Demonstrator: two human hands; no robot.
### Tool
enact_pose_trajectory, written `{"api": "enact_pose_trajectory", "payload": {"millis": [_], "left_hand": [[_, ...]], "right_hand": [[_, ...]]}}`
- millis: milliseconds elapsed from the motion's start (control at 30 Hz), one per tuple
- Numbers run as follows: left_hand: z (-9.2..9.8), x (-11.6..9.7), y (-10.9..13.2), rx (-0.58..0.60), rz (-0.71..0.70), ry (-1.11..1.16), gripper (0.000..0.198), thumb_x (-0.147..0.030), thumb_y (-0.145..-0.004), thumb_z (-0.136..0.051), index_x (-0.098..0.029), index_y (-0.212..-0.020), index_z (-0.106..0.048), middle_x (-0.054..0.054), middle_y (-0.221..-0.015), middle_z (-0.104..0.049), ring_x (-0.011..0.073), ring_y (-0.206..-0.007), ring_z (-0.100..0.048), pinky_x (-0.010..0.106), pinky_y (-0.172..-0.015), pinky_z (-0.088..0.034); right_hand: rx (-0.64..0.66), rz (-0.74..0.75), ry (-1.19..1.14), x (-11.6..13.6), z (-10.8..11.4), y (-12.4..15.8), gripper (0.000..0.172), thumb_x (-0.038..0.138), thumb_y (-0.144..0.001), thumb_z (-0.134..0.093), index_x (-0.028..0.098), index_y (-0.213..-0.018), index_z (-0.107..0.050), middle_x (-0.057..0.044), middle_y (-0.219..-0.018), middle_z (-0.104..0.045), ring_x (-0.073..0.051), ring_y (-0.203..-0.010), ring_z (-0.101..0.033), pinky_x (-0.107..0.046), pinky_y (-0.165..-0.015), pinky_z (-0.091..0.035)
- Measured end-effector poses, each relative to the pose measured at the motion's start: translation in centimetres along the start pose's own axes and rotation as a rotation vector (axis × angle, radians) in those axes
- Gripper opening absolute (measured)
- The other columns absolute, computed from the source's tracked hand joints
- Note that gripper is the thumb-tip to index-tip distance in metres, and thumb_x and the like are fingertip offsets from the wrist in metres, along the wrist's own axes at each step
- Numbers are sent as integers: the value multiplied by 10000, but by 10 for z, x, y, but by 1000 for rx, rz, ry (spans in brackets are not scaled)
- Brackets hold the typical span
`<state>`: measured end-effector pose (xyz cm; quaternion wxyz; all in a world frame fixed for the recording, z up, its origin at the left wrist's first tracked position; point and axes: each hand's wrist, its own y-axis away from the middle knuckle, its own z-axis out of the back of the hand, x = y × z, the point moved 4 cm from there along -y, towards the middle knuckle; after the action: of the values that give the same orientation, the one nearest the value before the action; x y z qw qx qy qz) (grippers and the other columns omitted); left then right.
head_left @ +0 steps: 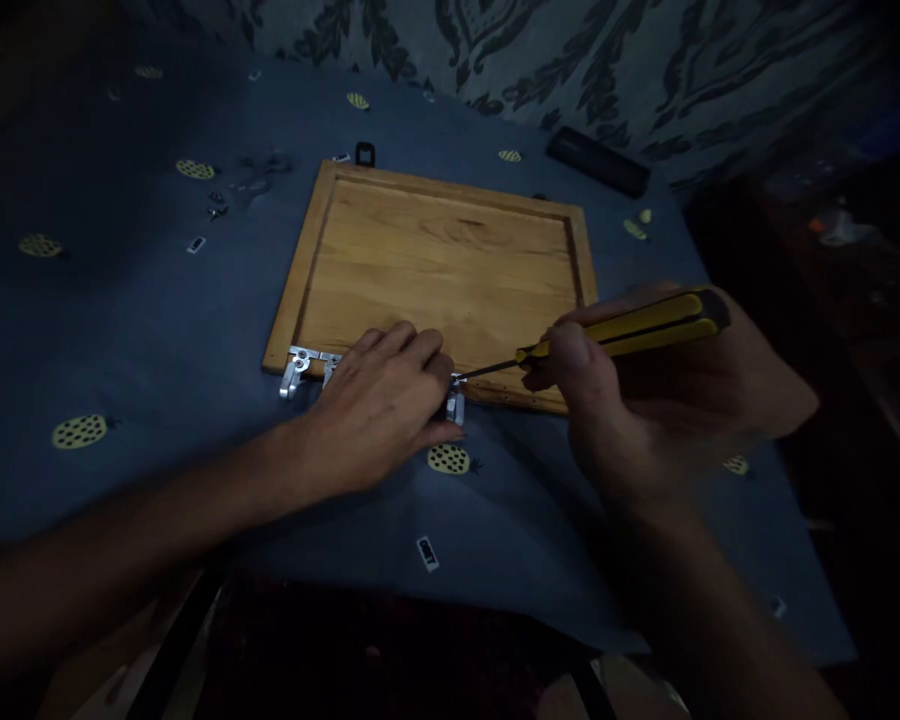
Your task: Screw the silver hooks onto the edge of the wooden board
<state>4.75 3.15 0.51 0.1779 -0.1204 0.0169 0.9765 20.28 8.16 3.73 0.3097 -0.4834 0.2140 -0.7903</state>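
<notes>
A shallow wooden frame with a wood back panel (427,270) lies flat on the table. Along its near edge runs a silver metal hook rail (294,375), its middle hidden under my left hand (390,390). The fingers of that hand are curled over the rail, and the thumb is at the near side by the right-hand hook. My right hand (637,390) is closed round a yellow and black screwdriver (630,327). The screwdriver's thin shaft points left, with its tip at the right end of the rail, close to my left fingers.
A blue cloth with pineapple prints (157,340) covers the table. Small screws (216,211) and a clear plastic bag (259,175) lie at the left. Behind the frame are a black hanger tab (365,154) and a dark case (598,161) near the patterned wall.
</notes>
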Motion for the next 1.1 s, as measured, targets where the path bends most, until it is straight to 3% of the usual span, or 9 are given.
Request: {"api": "enact_pose_trajectory", "payload": {"millis": [100, 233, 333, 400, 567, 700, 900, 1100], "left_hand": [[0, 0, 0, 7, 6, 2, 441, -484, -928, -701, -82, -1109, -675, 123, -1111, -637, 299, -1114, -564, 395, -949, -457], [1, -1, 0, -7, -3, 4, 433, -483, -926, -706, -89, -1103, -679, 124, -1101, -645, 300, -1110, -566, 402, -943, -463], [0, -1, 0, 2, 1, -2, 440, -484, -928, -704, -87, -1116, -678, 128, -1108, -647, 302, -1118, -564, 404, -947, -460], [-1, -1, 0, -7, 3, -4, 440, -477, -927, -706, -81, -1117, -680, 132, -1104, -646, 305, -1116, -563, 402, -940, -458], [-2, 0, 0, -64, -18, -2, 419, -463, -914, -728, -92, -1104, -685, 125, -1077, -656, 300, -1085, -571, 407, -926, -465], [-1, 0, 1, -66, -24, 0, 406, -459, -908, -739, -99, -1085, -683, 119, -1070, -657, 294, -1080, -581, 403, -923, -474], [0, -1, 0, -39, -15, -8, 407, -468, -915, -726, -98, -1079, -684, 118, -1063, -653, 294, -1079, -580, 397, -912, -473], [-1, 0, 0, -42, -17, -9, 421, -471, -917, -724, -99, -1108, -682, 119, -1087, -651, 297, -1092, -572, 402, -919, -472]], "right_hand": [[-68, 86, 37, 2, 1, 1, 92, 240, -844, -780, 269, -849, -693, 25, -717, -666, -158, -579, -629, -338, -566, -453], [-26, 69, 67, 4, -2, -1, 72, 275, -866, -764, 271, -849, -694, 7, -743, -676, -181, -618, -646, -354, -596, -471], [-26, 77, 3, 6, -3, -4, 135, 239, -800, -828, 266, -816, -696, 4, -702, -661, -181, -581, -619, -340, -538, -466], [16, 43, -121, 6, -4, -7, 174, 196, -759, -856, 262, -816, -705, 1, -727, -677, -179, -599, -636, -326, -524, -501], [156, -77, -363, 2, -4, -12, 314, 192, -769, -854, 301, -1050, -768, 6, -899, -752, -192, -765, -743, -309, -584, -615], [240, -135, -408, 0, 0, -13, 284, 142, -782, -832, 308, -1011, -811, 11, -933, -793, -183, -808, -760, -255, -544, -617], [190, -82, -348, -1, -1, -13, 204, 143, -776, -837, 310, -891, -810, 32, -834, -784, -131, -505, -656, -255, -386, -540], [45, -52, -213, 1, -4, -11, 195, 247, -690, -915, 277, -771, -740, 34, -723, -729, -155, -530, -639, -299, -430, -516]]}}
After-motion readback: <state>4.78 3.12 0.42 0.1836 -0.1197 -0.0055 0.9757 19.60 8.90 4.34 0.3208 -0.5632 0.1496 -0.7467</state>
